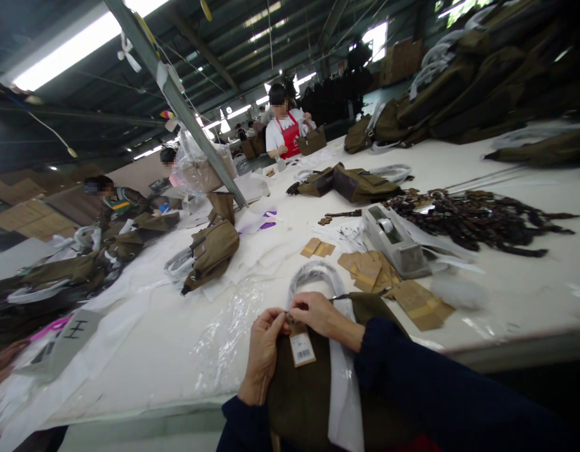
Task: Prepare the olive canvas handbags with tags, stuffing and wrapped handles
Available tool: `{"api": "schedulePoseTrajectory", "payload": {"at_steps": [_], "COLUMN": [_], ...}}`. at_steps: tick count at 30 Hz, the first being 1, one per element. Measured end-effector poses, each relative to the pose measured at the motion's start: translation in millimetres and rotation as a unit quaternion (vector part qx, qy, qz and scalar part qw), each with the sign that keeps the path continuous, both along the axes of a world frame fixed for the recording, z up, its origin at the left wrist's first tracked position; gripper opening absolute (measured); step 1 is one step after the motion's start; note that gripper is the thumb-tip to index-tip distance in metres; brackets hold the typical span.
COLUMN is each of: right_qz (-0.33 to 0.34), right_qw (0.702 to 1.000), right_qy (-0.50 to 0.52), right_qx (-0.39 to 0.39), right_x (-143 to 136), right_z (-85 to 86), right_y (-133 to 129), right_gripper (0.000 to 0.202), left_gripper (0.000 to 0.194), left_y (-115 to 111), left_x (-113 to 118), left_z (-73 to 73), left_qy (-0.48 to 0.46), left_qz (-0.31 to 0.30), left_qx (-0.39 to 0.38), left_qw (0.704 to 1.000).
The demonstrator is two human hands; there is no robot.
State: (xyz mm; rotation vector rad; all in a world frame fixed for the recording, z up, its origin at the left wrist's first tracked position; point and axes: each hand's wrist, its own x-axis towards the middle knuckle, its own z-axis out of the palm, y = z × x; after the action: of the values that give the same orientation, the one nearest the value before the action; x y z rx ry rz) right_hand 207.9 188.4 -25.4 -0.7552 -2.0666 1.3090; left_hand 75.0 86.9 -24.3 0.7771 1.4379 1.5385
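Observation:
An olive-green handbag (297, 398) stands at the table's front edge, close to my body. Its looped handle (318, 271) is wrapped in clear plastic, and a strip of white wrapping (343, 383) runs down its front. A brown hang tag with a white barcode label (302, 349) hangs against the bag. At the tag's top end, my left hand (265, 351) is closed in a pinch of thumb and forefinger. My right hand (321, 317) pinches beside it from the other side, fingertips almost meeting. The small part between the fingertips is mostly hidden.
Loose brown tags (419, 304) lie right of the bag by a grey tape dispenser (393, 242). Behind is a heap of dark straps (478, 220). More bags (214, 248) lie around the white table (177, 351). A metal post (186, 113) rises ahead. A person in a red apron (290, 133) stands beyond.

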Motion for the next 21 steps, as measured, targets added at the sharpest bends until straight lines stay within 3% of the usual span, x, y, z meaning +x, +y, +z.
{"api": "schedulePoseTrajectory", "payload": {"at_steps": [21], "right_qz": [0.004], "right_qw": [0.999], "right_qy": [-0.032], "right_qx": [0.021], "right_x": [1.7], "right_z": [1.9], "right_y": [-0.8], "right_gripper": [0.011], "left_gripper": [0.022], "left_y": [-0.6], "left_x": [-0.7], "left_z": [-1.5], "left_qy": [0.066], "left_qz": [-0.004], "left_qx": [-0.029], "left_qw": [0.997]}}
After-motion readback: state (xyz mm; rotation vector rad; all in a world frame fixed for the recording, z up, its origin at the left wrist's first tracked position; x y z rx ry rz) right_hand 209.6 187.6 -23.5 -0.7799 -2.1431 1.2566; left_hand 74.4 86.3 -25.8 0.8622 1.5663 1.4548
